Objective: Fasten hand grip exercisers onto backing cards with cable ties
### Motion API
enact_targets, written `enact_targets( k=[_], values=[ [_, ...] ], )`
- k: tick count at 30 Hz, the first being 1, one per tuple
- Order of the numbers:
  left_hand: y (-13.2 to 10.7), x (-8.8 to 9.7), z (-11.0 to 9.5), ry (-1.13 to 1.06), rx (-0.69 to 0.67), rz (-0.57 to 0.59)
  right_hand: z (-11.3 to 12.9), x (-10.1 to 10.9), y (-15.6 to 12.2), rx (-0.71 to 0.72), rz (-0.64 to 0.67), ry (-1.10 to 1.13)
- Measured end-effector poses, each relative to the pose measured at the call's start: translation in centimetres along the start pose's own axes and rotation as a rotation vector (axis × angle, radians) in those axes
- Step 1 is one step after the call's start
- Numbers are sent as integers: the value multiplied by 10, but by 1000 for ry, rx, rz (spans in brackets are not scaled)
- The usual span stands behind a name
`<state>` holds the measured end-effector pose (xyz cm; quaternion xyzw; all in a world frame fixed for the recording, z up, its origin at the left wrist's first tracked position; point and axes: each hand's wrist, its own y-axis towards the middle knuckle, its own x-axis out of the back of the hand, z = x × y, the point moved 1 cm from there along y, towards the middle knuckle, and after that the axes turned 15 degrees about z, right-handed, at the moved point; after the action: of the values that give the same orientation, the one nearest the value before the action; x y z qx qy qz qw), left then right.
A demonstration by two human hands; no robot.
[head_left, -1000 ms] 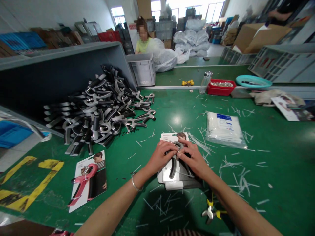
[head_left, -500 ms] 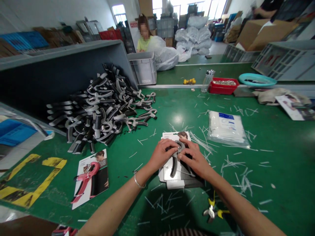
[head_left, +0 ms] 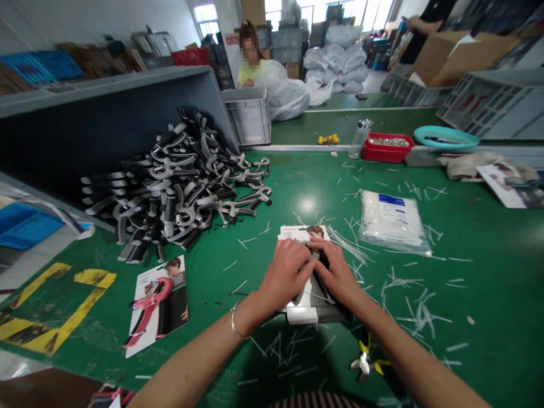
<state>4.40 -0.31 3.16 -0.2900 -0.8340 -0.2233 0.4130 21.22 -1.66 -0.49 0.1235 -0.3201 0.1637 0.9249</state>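
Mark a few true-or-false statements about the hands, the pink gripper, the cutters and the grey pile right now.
1. Both the left hand and the right hand are on the grey gripper atop the card stack. True.
2. The pink gripper lies right of the hands. False: it lies to their left.
3. The right hand holds the yellow-handled cutters. False: they lie unheld on the table by the right forearm.
4. The pile of grey grippers lies at the far left. True.

One card stack, one pink gripper
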Motion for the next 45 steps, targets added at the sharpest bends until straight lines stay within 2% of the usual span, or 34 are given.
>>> enact_targets(
  k=[3, 6, 8, 9, 12, 14, 15, 18, 21, 28, 31, 34, 38, 41, 43, 45],
  values=[
    [-20, -22, -12, 255, -157, 75, 1, -2, 3, 19, -21, 7],
    [-37, -35, -14, 420, -265, 183, -1, -3, 6, 24, -9, 4],
    [-44, -34, -14, 443, -260, 211, -1, -1, 5, 20, -12, 10],
    [-47, -31, -15, 428, -206, 189, -1, 1, 3, 17, -25, 9],
    [-58, -17, -18, 346, 110, 57, 9, 10, -13, 37, -31, -51],
    [-68, -12, -18, 294, 283, 55, 22, 14, -26, 71, 66, -131],
    [-72, -12, -18, 271, 319, 84, 29, 14, -32, 88, 137, -184],
    [-82, -14, -15, 212, 325, 158, 49, 5, -42, 106, 297, -407],
    [-86, -10, -11, 169, 311, 171, 58, -5, -40, 99, 338, -579],
    [-89, 16, 6, -97, 185, 197, 55, 0, -40, 88, 403, -422],
    [-80, 12, 7, -130, 135, 133, 53, 2, -39, 96, 386, -270],
    [-71, 0, 4, -234, 146, 43, 46, 1, -33, 109, 317, -135],
    [-69, -13, 2, -413, 203, -50, 38, -3, -27, 128, 232, -109],
    [-72, -18, 4, -563, 273, -126, 37, -8, -25, 71, 169, -98],
    [-75, -21, 6, -714, 325, -156, 38, -9, -25, 34, 132, -96],
    [-77, -23, 8, -875, 360, -163, 39, -8, -26, 60, 144, -132]
  ],
)
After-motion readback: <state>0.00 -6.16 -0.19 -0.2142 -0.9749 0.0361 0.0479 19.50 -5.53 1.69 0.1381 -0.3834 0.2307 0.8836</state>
